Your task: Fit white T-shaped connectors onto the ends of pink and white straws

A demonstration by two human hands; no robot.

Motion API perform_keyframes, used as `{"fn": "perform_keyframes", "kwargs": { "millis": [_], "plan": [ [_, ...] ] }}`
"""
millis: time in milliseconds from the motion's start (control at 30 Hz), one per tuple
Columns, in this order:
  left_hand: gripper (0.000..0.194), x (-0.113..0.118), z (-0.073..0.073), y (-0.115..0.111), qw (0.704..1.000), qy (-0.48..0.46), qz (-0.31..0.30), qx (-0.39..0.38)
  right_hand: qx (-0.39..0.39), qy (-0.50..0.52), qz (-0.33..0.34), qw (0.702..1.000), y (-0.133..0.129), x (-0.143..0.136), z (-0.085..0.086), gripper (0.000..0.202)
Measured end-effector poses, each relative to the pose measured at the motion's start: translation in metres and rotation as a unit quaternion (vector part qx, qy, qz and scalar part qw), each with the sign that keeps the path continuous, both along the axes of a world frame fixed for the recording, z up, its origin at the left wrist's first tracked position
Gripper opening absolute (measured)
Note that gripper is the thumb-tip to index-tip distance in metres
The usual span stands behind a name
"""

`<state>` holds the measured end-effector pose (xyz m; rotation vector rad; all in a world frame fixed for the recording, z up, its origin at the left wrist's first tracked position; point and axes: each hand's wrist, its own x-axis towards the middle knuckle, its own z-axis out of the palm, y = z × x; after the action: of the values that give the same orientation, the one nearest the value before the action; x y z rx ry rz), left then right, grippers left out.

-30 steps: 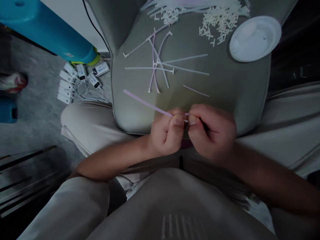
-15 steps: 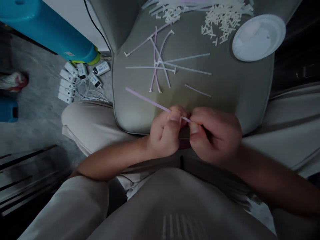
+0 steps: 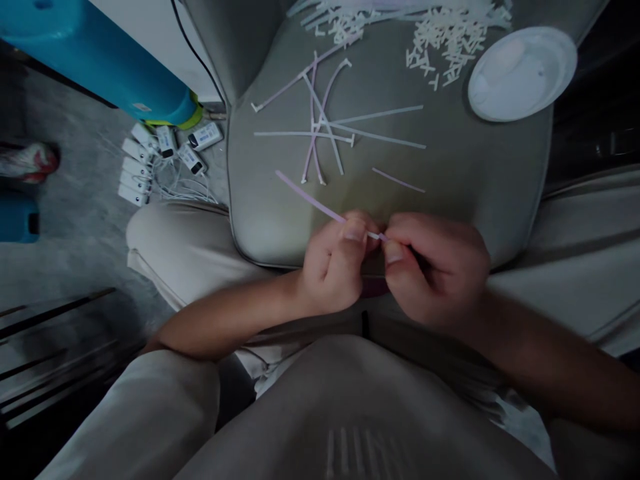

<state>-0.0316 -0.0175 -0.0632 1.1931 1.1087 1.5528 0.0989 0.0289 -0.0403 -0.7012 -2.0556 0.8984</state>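
left hand (image 3: 334, 267) is pinching a pink tube (image 3: 311, 199), long end angled out over the gray seat (image 3: 273, 223). a white connector (image 3: 373, 235) pokes out toward the right hand (image 3: 440, 270), which grips a pink piece (image 3: 383, 237), mostly hidden in there. can't tell if they're joined. thin pink strip (image 3: 399, 180) lies just past the right hand.

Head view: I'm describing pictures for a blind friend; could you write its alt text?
A person's left hand pinches a pink tube and their right hand pinches a pink tip, a small white piece showing between them, over a grey chair seat. Beyond lie crossed tubes, small white connectors and a white dish.
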Motion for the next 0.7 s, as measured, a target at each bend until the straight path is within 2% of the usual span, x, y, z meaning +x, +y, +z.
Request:
{"fn": "perform_keyframes", "kwargs": {
  "millis": [267,500,700],
  "plan": [
    [0.040,-0.0003,0.0007,0.0017,0.999,-0.008,-0.010,0.033,0.005,0.004,0.013,1.000,-0.0004,0.0008,-0.0006,0.024],
    [0.047,0.0019,0.0016,-0.0004,1.000,0.002,0.005,-0.028,0.013,0.006,0.003,1.000,-0.0005,0.0002,-0.0015,0.025],
    [0.039,0.0026,0.0003,0.0004,1.000,-0.016,-0.001,0.023,0.012,0.006,-0.002,1.000,-0.0010,-0.0009,0.0010,0.025]
  ]
}}
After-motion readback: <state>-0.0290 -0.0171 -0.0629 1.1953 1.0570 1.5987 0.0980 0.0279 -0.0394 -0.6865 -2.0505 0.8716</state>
